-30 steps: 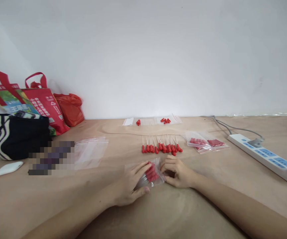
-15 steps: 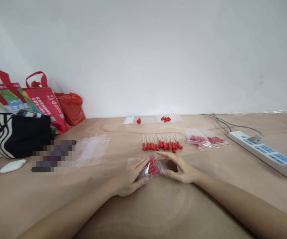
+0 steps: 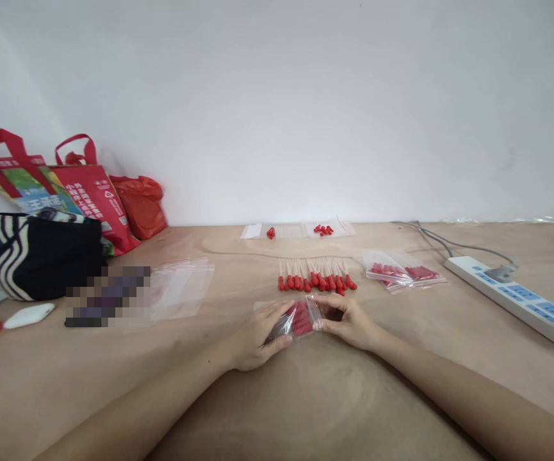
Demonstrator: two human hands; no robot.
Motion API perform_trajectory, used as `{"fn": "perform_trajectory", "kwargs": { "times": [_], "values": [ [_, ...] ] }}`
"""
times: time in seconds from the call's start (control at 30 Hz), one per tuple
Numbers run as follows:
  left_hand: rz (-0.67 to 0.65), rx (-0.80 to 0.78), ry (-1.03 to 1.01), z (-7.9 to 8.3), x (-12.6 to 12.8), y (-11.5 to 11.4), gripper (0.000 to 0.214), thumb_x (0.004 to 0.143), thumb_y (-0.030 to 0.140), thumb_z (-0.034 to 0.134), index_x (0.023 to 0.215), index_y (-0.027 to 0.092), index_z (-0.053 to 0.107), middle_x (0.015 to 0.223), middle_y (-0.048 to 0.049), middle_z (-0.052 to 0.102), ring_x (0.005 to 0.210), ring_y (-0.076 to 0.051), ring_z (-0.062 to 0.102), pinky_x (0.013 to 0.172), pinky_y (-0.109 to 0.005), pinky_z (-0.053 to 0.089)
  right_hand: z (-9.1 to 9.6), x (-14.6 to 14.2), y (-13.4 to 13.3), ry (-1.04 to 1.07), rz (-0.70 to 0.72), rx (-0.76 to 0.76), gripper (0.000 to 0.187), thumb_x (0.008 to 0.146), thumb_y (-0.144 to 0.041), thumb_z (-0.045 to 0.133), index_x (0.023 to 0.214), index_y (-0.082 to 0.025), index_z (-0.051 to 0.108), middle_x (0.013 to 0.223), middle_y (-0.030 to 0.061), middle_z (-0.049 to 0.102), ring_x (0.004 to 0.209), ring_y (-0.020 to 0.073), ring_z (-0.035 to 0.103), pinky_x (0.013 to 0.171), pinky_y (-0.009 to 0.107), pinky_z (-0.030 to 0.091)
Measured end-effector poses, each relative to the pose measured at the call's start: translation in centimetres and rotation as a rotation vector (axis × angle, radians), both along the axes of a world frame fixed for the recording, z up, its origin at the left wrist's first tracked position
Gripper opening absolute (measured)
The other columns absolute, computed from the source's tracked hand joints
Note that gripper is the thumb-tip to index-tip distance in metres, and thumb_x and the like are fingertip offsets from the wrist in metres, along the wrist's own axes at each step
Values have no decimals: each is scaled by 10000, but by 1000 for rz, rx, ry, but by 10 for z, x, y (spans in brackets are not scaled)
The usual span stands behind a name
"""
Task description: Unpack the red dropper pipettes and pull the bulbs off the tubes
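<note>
A clear plastic bag with several red pieces inside lies on the table between my hands. My left hand is closed around the bag's left part, thumb at the near edge and fingers over the far side. At the bag's right end, my right hand pinches the plastic between thumb and fingers. Just beyond them is a row of red-tipped thin sticks, red ends toward me. Filled clear bags with red pieces lie to the right of this row.
Flat clear bags lie at left, beside a pixelated object. Farther back are more red-tipped sticks on plastic. A power strip stands right. Shopping bags, a black bag and a white case occupy the left.
My right hand's fingers have closed in on the bag's right end, where they were spread apart before. My left hand stays on the bag. The view has shifted slightly.
</note>
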State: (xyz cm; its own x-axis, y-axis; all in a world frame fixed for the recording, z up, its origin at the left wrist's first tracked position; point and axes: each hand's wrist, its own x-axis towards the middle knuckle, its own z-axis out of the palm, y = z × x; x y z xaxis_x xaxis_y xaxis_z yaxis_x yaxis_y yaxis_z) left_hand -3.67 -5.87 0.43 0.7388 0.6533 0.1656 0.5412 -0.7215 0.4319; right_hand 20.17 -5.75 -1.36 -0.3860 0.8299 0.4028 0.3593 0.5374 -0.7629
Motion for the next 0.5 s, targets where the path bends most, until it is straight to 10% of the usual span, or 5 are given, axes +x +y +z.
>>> {"fn": "perform_trajectory", "kwargs": {
  "times": [0.17,0.5],
  "values": [
    [46,-20,17,-6,-3,0,587,842,415,405,1339,170,211,1351,-141,346,1224,-260,340,982,-456,317,1,1,1,17,39,51,500,660,-415,663,1113,-226,566,1153,96,561,1089,225,498,938,434,376],
    [22,-57,-17,0,-2,-1,545,841,388,426,1320,197,249,1331,-102,386,1215,-230,357,991,-421,317,13,-6,-3,-230,45,99,473,635,-464,669,1032,-219,590,969,60,617,890,193,534,796,366,418]
  ]
}}
